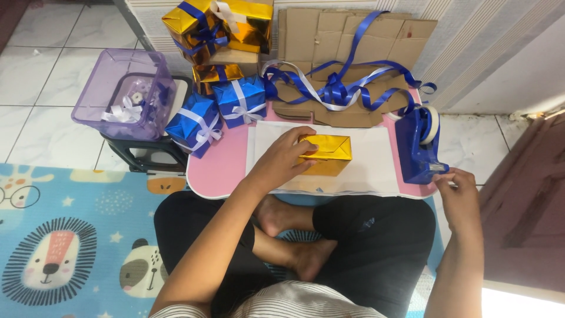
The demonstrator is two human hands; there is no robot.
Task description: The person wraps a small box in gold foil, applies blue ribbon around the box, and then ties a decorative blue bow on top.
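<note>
L fingers (300, 154) lie curled over the gold box (327, 155), mid-frame, pressing it down onto the white paper (371, 171) on the pink table (218, 171). L hand (282, 160) covers the box's left end, so that fold can't be seen. R fingers (450, 176) are pinched narrow at the front lip of the blue tape dispenser (419, 147), right edge of the table; whether a tape strip is between them is too small to tell. R hand (462, 194) sits just below the dispenser.

Progress, judged from the layout: the gold box looks fully wrapped in foil but has no ribbon yet; taping seems the step in hand. Done pieces stand upper left w/ bows on: two blue boxes (223, 112) and a stack of gold boxes (220, 26). Loose blue ribbon (347, 88) lies over flat cardboard (353, 35) at top centre, unused. A purple bin (120, 88) w/ white bows sits on a stool, far left. The person sits cross-legged on an animal-print mat (65, 247).
</note>
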